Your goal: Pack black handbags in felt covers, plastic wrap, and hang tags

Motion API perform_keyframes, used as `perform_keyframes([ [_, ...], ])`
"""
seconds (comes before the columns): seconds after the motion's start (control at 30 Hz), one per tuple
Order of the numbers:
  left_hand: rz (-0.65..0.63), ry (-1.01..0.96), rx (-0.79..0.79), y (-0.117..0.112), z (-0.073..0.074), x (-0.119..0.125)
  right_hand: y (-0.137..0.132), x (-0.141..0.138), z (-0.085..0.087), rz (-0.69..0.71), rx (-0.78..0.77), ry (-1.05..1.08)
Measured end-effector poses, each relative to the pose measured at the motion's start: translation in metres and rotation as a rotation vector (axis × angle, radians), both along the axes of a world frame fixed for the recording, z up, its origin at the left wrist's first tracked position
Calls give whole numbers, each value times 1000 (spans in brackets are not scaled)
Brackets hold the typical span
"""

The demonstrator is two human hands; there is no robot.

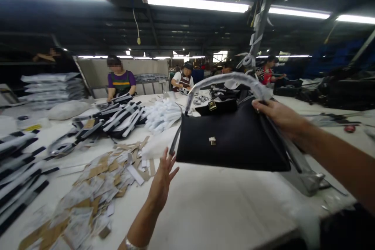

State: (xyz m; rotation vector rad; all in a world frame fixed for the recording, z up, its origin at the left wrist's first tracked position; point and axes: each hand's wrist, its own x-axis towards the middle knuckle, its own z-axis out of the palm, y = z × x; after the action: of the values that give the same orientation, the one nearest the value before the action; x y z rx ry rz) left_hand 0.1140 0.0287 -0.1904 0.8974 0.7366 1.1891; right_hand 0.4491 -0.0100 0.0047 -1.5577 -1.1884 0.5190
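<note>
A black leather handbag [231,136] with a gold clasp hangs in the air above the white table [216,207]. Its arched handle [222,80] is wrapped in white protective paper. My right hand [278,115] grips the bag at its upper right corner, by the handle's end. My left hand [162,177] is raised below the bag's lower left corner, fingers spread and apart, just short of touching it.
Scattered cardboard and paper tags [96,187] lie on the left. Piles of black-and-white wrapped straps [120,117] and white wrapped pieces [162,115] sit behind. Several people work at the far side. A metal stand [304,175] sits on the right.
</note>
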Motion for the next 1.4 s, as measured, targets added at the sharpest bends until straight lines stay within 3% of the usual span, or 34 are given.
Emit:
perform_keyframes([
  [0.1, -48, -7, -79, -45, 3, -23, -9, -25, -66, 171, -204, 263],
  [0.23, 78, 205, -237, -105, -23, -59, -18, -48, -153, 296, -348, 205],
  [0.33, 124, 354, -307, -131, -45, -85, -27, -57, -199, 324, -398, 113],
  [0.4, 139, 497, -258, -137, -53, -102, -34, -58, -216, 278, -386, 55],
  [0.5, 281, 814, -9, -135, -51, -120, -47, -60, -221, 159, -241, -82],
  [0.6, 427, 1003, 354, -128, -31, -119, -70, -74, -217, 187, 4, -409],
  [0.63, 398, 1020, 450, -125, -21, -113, -80, -82, -216, 234, 56, -544],
  [0.7, 216, 1037, 588, -117, -2, -93, -97, -99, -216, 308, 78, -772],
  [0.77, 17, 1051, 641, -106, 14, -67, -112, -113, -218, 291, 65, -929],
  [0.87, -212, 1093, 677, -83, 28, -28, -124, -122, -220, 234, 57, -1019],
  [0.97, -471, 1137, 664, -56, 32, 0, -128, -121, -220, 234, 53, -1002],
  [1.17, -1025, 1138, 457, -14, 36, 27, -126, -121, -221, 262, 43, -899],
  [1.27, -1163, 1115, 327, -2, 38, 35, -125, -120, -222, 259, 72, -870],
  [1.4, -1228, 1107, 190, 6, 40, 42, -125, -119, -224, 261, 105, -853],
])
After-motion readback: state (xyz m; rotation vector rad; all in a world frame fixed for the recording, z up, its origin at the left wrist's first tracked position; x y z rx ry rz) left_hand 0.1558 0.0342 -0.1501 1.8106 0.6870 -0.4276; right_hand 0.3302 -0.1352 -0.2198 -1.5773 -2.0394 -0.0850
